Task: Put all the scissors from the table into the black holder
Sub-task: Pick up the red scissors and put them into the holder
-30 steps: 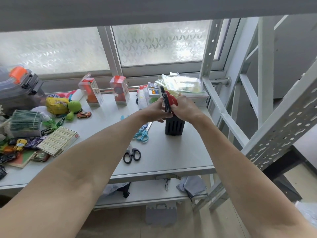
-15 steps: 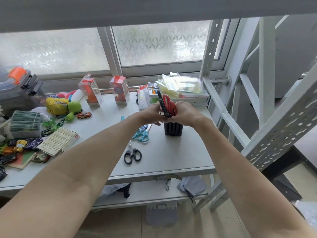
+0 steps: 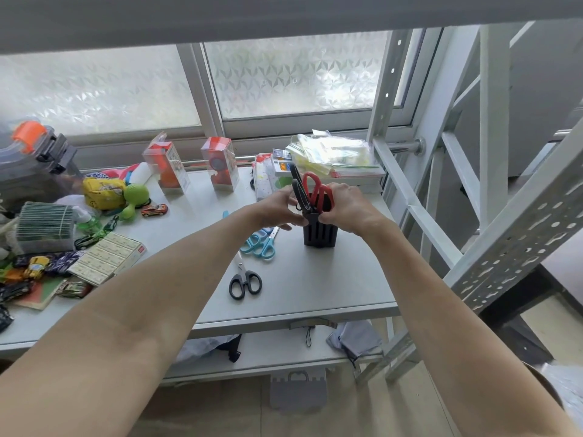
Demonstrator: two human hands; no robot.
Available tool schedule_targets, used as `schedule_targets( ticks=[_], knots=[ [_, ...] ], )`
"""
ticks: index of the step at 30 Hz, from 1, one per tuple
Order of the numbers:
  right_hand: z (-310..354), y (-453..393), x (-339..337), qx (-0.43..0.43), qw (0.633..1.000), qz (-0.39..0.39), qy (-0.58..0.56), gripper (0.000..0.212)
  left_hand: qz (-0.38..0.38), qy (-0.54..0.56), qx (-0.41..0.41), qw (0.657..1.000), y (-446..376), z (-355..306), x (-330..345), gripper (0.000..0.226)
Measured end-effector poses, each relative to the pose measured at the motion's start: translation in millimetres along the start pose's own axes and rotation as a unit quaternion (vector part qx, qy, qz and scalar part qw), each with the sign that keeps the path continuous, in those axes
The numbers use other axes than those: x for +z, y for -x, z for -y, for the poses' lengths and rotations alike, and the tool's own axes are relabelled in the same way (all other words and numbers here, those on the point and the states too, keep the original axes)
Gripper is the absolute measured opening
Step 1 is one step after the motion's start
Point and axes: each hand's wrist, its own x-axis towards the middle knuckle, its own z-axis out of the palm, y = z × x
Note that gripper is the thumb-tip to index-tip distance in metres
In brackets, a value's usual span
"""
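Both hands meet at the black holder (image 3: 319,234), which stands upright on the grey table (image 3: 315,288) near its right edge. Left hand (image 3: 277,209): fingers curled, tips pinched at the holder's top left rim, just by the black scissors (image 3: 299,192) that stick out handles-up, tilted left. Can't tell if the pinch is on the scissors or on the rim. Right hand (image 3: 345,209): fingers curled, tips pressed at the holder's top right edge, beside the red scissors (image 3: 315,190), which also sit handles-up in the holder. Exact contact is hidden by the knuckles. Both pairs are blades-down in the holder, their handles touching or nearly so. Still on the table: blue scissors (image 3: 262,244), seemingly two pairs overlapping, just left of the holder and partly under the left forearm; small black scissors (image 3: 244,280) nearer the front edge, lying flat, handles toward the camera, apart from the blue ones. Left half of the table is clutter: white card box (image 3: 107,261), green toy (image 3: 134,198), yellow pouch (image 3: 102,192), toy car (image 3: 154,210), two clear boxes with orange contents (image 3: 170,170). Plastic bags (image 3: 331,157) are stacked behind the holder by the window. White rack upright (image 3: 383,99) stands at the right.
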Motion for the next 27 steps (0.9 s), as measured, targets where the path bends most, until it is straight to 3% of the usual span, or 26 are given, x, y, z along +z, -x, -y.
schedule_targets(
  ticks=[11,14,18,24,27],
  knots=[
    [15,4,7,-0.028,0.995,-0.088,0.033,0.014,0.003,0.036,0.008,0.999,10,7,-5,0.052],
    [22,4,10,-0.043,0.992,-0.118,0.011,0.021,0.009,0.062,0.009,0.998,10,4,-1,0.043],
    [23,7,13,-0.037,0.997,-0.073,0.01,0.032,0.017,0.068,0.011,0.997,10,4,2,0.039],
    [10,16,13,0.009,0.995,-0.094,-0.029,0.04,0.035,0.066,0.009,0.997,10,10,8,0.046],
    [6,20,12,0.027,0.994,-0.098,-0.035,0.055,0.037,0.079,0.007,0.996,10,13,10,0.049]
  ],
)
